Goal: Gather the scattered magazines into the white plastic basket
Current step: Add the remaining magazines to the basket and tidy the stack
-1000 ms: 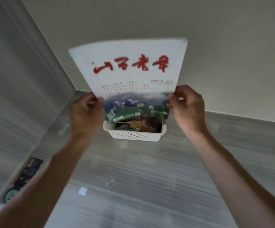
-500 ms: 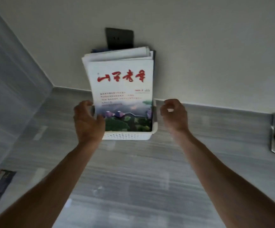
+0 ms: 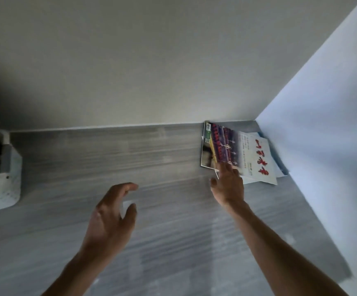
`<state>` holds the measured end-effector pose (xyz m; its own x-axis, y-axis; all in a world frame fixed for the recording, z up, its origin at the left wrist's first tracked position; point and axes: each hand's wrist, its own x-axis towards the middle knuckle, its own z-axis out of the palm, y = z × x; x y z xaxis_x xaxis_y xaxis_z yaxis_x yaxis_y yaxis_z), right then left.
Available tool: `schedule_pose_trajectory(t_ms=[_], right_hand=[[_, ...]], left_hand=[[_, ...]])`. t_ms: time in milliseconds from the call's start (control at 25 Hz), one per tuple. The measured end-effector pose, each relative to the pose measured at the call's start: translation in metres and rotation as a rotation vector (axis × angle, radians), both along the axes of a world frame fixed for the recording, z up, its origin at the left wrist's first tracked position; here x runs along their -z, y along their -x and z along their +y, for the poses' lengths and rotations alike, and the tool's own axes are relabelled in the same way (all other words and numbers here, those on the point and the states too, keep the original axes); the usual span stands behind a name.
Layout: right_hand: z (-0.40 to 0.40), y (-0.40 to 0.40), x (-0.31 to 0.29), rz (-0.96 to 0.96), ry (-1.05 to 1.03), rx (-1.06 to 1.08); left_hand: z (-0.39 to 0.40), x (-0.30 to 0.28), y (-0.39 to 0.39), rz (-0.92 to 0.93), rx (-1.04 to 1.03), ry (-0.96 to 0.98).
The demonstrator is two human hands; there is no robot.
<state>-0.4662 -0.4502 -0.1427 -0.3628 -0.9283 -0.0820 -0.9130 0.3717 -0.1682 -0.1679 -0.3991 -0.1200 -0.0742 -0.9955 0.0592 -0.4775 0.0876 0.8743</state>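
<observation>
A loose pile of magazines lies on the grey floor in the far right corner; the top one has a white cover with red characters and a dark photo strip. My right hand reaches to the pile's near edge, fingers spread and touching the top cover, holding nothing. My left hand hovers open over bare floor in the middle, fingers curled and apart. The white plastic basket sits at the far left edge, cut off by the frame, with magazines standing in it.
Grey wood-grain floor runs between the basket and the pile. A pale wall stands behind, and a bright white wall closes the right side beside the pile.
Both hands let go of the white magazine, which now stands in the basket. The view swung right; the basket slid to the left edge and my right hand reached the corner pile.
</observation>
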Motion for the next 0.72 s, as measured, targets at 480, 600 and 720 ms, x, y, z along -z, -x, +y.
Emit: schedule_pose_trajectory(t_ms=[480, 600, 720], right_hand=[[-0.039, 0.048, 0.037, 0.160, 0.220, -0.140], [-0.029, 0.034, 0.017, 0.003, 0.286, -0.144], [0.031, -0.006, 0.009, -0.278, 0.451, -0.236]], left_hand=[[0.014, 0.027, 0.085, -0.134, 0.036, 0.123], [0.011, 0.031, 0.071, -0.071, -0.071, 0.099], [0.005, 0.021, 0.040, 0.016, -0.263, 0.044]])
